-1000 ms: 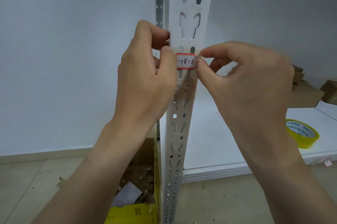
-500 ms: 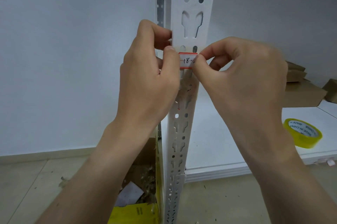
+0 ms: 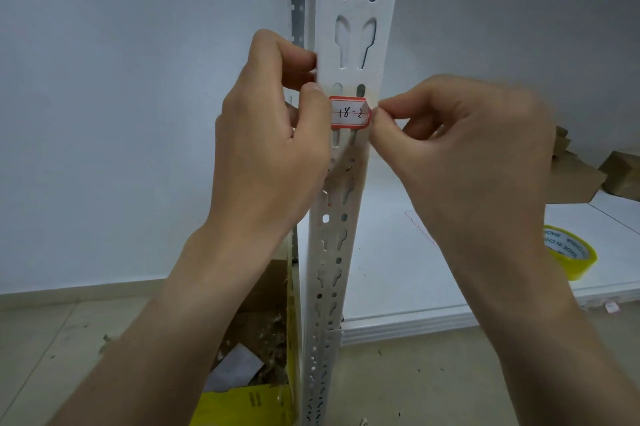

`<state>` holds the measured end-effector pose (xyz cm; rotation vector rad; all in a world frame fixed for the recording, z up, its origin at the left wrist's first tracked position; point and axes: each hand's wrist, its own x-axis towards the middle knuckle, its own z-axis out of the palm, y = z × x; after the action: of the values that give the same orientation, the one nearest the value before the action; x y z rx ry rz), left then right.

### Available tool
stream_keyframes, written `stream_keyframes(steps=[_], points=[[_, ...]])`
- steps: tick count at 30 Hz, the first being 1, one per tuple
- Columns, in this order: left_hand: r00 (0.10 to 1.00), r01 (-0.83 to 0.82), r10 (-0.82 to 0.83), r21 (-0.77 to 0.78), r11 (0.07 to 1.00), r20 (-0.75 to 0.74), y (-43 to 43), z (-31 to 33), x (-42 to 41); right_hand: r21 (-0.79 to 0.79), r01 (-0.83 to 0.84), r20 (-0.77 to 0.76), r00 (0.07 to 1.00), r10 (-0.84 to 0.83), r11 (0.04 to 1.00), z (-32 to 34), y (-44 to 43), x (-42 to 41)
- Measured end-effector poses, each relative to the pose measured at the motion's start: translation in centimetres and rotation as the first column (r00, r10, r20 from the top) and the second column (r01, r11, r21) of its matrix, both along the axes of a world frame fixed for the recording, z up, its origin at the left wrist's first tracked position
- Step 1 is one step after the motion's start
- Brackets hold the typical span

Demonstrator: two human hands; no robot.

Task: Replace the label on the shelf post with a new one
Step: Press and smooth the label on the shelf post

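Two hands on the white slotted shelf post [image 3: 356, 30], which stands upright mid-frame. Left hand [image 3: 273, 134] grips the post's left edge, thumb pressed on the label's left end. Right hand [image 3: 460, 151] pinches the label's right end between thumb and forefinger. Yellow tape roll [image 3: 571, 252] lies on the shelf board [image 3: 391, 269] at right. Label [image 3: 349, 112], red-bordered, reads "18-2", flat against the post face.

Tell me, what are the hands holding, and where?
The label, against the post. Left hand pins its left edge; right hand pinches its right edge.
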<state>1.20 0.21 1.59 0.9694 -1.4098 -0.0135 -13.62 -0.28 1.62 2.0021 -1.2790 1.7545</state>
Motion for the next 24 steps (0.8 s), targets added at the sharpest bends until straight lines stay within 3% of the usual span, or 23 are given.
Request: stream_keyframes(steps=[10, 15, 24], points=[[1.0, -0.022, 0.022, -0.008, 1.0, 0.01, -0.1, -0.1, -0.1, 0.038, -0.042, 0.0, 0.999, 0.042, 0.998, -0.2, -0.5, 0.3], [1.0, -0.027, 0.027, -0.006, 1.0, 0.015, -0.2, -0.1, 0.0, 0.022, 0.025, -0.006, 1.0, -0.025, 0.999, 0.1, -0.4, 1.0], [0.999, -0.031, 0.031, -0.01, 0.999, 0.02, -0.1, -0.1, -0.2, 0.192, 0.0, 0.05, 0.999, -0.01, 0.981, 0.6, -0.5, 1.3]])
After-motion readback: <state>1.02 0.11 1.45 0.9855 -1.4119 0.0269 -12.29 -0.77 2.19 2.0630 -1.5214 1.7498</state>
